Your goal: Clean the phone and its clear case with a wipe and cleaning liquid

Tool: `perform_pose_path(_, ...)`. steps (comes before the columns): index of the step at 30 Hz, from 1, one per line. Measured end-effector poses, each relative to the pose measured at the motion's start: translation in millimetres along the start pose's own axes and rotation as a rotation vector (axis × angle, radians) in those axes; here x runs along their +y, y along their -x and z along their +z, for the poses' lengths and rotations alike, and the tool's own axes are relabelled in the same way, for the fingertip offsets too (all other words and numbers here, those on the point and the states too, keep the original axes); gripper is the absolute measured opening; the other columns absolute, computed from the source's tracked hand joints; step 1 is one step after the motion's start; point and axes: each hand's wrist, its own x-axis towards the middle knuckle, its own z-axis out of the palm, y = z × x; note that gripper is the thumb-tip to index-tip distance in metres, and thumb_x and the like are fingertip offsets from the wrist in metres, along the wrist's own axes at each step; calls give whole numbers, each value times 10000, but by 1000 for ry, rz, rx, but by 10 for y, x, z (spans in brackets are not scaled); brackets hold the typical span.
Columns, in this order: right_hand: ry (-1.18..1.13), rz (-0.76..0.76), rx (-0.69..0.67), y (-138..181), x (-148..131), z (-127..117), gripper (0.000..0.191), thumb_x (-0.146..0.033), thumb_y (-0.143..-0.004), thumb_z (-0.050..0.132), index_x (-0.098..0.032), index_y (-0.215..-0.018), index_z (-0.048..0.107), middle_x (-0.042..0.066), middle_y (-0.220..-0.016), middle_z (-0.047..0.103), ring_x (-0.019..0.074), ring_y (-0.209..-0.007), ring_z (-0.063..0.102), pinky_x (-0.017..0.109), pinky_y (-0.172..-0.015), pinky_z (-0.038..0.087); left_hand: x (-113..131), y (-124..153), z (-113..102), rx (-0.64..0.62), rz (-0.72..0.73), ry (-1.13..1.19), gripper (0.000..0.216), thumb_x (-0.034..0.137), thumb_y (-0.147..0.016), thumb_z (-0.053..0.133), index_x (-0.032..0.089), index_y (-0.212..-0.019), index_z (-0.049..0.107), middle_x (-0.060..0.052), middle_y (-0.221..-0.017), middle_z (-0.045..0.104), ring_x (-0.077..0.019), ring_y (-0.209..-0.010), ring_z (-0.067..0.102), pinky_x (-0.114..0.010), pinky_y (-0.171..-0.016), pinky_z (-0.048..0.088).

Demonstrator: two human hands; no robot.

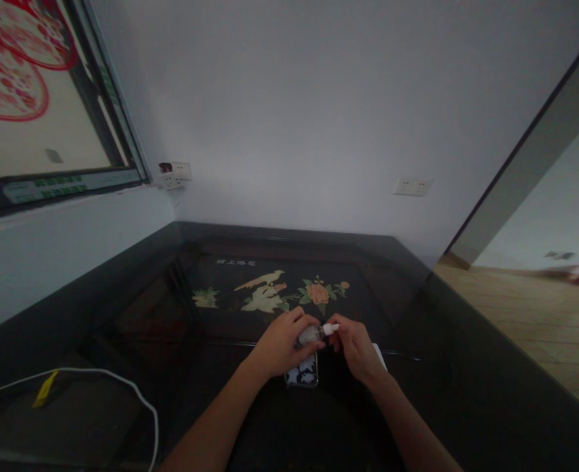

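at the frame's lower centre, the left hand (285,339) gripped the bottle (309,335), best held steady, though i couldn't tell whether the right hand (357,349) pinched its white nozzle (329,329).

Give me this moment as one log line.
left hand: holds clear bottle, tilted | right hand: fingers at its white tip | patterned flat item: on dark table, partly hidden by left hand
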Motion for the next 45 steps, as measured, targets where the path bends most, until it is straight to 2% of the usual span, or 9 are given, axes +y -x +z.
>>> perform_pose_path(3,-64,-53,60,9,-83,-1,430,-538,-1027,420,-236,-1137,705,67,-905,710,223,-811,666,302,-675,509,-4,0,1,9,-20,-9,327,466,-943,637,279,-1211,624,-49,-1078,599,-218,-991,617,-323,-861,495)
perform_pose_path(6,-104,-114,25,-1,-144,4,330,-441,-974,588,-253,-1229,683,110,-1195,680,258,-1045,659,325,-772,559,-18,0,-12,13,-34,-5,311,463,-959,613,270,-1203,627,-49,-1080,597,-216,-1002,612,-317,-868,493)
perform_pose_path(11,-34,-47,18,-22,-27,36,263,-452,-939,653,-231,-1063,721,70,-957,708,221,-861,679,315,-710,560,-7,-5,-24,-21,-8,-8,332,465,-938,649,264,-1201,625,-43,-1087,604,-210,-998,610,-317,-887,484)
perform_pose_path(15,-44,10,-33,1,34,33,400,-522,-1033,433,-227,-1181,660,14,-736,653,186,-673,633,295,-629,519,26,-9,-25,-20,-15,1,304,455,-934,658,269,-1173,627,-31,-1069,609,-204,-985,615,-311,-876,480)
perform_pose_path(17,-68,-26,-20,11,-2,18,427,-508,-1052,371,-230,-1225,645,42,-835,671,190,-729,642,285,-620,514,30,-11,-28,-17,-28,2,295,450,-939,652,267,-1169,628,-31,-1067,609,-206,-988,615,-313,-875,481)
perform_pose_path(22,-124,-85,-15,-2,-125,-2,273,-398,-988,590,-257,-1201,683,99,-1224,660,247,-1112,643,309,-796,570,7,-11,-30,0,-46,4,288,443,-950,635,256,-1170,628,-41,-1083,613,-213,-1006,613,-323,-897,483)
perform_pose_path(30,-59,75,-27,-19,18,46,283,-450,-960,621,-237,-1126,705,49,-950,703,208,-837,677,297,-685,552,32,-14,-34,-31,-7,20,318,467,-925,668,258,-1161,629,-36,-1075,618,-202,-988,617,-308,-883,484)
perform_pose_path(37,-159,-42,-32,5,-63,37,288,-395,-979,597,-271,-1228,673,88,-1253,652,246,-1146,631,311,-803,580,-5,-12,-19,9,-57,26,271,434,-941,649,255,-1144,636,-39,-1074,633,-212,-1006,618,-315,-891,485)
perform_pose_path(45,-115,50,-2,-18,3,55,211,-393,-927,680,-249,-1077,715,54,-1059,705,223,-996,671,303,-763,567,-5,0,-11,-7,-42,20,282,436,-926,670,263,-1147,637,-32,-1066,631,-204,-983,623,-309,-883,491)
